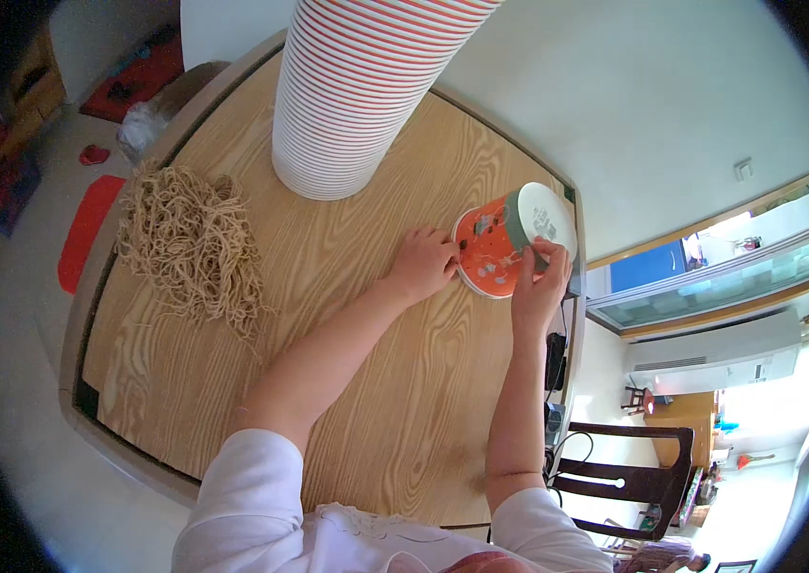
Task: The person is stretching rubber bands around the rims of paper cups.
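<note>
An orange paper bucket [490, 250] with a green band and a white round base rests upside down at the right of the wooden table. My left hand [426, 265] is at its left rim, fingers curled against the edge. Bent over the green band and the base's near edge are the fingers of my right hand [544, 275]. Whether something thin is pinched in either hand is too small to make out. A tall stack of nested white paper buckets with red rims [352, 105] stands at the far middle. A tangled heap of beige string [196, 250] lies at the left.
The wooden table [376, 382] has a raised border. Black devices with cables [554, 382] line its right edge, beside a dark wooden chair [638, 477]. A white wall [633, 105] rises behind the right side. A red mat [91, 229] lies on the floor to the left.
</note>
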Demonstrator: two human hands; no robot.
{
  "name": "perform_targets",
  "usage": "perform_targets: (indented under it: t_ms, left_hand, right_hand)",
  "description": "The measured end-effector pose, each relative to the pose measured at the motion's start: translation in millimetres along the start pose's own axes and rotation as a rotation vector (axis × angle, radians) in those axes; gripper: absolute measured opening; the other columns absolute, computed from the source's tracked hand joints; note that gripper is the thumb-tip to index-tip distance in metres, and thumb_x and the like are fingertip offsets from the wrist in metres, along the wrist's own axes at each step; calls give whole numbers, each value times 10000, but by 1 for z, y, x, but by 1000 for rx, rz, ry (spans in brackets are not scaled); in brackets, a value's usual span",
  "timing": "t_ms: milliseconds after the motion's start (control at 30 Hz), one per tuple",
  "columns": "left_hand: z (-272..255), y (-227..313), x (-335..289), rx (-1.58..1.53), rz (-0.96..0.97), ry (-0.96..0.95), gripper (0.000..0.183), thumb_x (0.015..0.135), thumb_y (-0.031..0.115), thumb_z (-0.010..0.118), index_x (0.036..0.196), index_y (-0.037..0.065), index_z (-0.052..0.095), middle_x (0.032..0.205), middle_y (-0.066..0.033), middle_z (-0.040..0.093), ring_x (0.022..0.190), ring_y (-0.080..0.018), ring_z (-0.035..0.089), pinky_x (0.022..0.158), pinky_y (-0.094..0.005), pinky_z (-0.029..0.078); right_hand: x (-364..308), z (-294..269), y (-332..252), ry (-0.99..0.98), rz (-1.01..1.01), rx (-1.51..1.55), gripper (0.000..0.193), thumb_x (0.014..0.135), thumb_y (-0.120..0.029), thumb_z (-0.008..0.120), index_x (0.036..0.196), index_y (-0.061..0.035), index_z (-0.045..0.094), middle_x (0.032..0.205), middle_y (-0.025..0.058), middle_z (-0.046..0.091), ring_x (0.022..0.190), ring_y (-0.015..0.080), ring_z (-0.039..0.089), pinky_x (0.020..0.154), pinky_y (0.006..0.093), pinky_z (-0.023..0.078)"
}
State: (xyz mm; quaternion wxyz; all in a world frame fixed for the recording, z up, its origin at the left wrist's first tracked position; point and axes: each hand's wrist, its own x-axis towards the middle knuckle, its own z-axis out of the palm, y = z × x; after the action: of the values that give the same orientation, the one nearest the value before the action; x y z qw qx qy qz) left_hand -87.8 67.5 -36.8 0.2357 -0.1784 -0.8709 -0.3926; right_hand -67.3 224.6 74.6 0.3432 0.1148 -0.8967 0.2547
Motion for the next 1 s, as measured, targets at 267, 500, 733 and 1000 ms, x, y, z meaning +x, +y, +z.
perform_targets:
  t_ms: [267, 500, 733, 1000]
  left_hand:
    - [6, 3, 4, 0, 4, 40, 115, 722, 179, 699, 789, 112, 634, 907, -63, 616, 935, -283, 568, 809, -440, 462]
    - [4, -4, 6, -92, -26, 29, 139, 726, 174, 692, 801, 102, 599, 932, -79, 602, 965, -274, 562, 831, -428, 441]
    - [-6, -5, 1, -42, -37, 12, 135, 718, 190, 712, 810, 122, 641, 924, -58, 619, 956, -266, 570, 838, -409, 454]
    - [-5, -7, 0, -138, -69, 24, 84, 742, 186, 698, 764, 118, 654, 836, -57, 617, 881, -270, 580, 793, -423, 448]
  right_hand:
    - [8, -11, -3, -67, -11, -40, 106, 813, -72, 629, 901, -60, 572, 889, 75, 603, 887, 282, 552, 837, 387, 381]
    - [9, -16, -6, -111, -5, -32, 104, 806, -69, 644, 889, -65, 581, 892, 79, 602, 897, 290, 554, 849, 401, 379]
    - [9, -17, -8, -136, 5, -55, 108, 818, -39, 635, 913, -48, 584, 944, 89, 613, 935, 271, 572, 748, 356, 440]
    - [-12, -19, -44, -122, 133, 67, 185, 807, -57, 657, 971, -61, 574, 874, 117, 604, 807, 285, 584, 739, 372, 473]
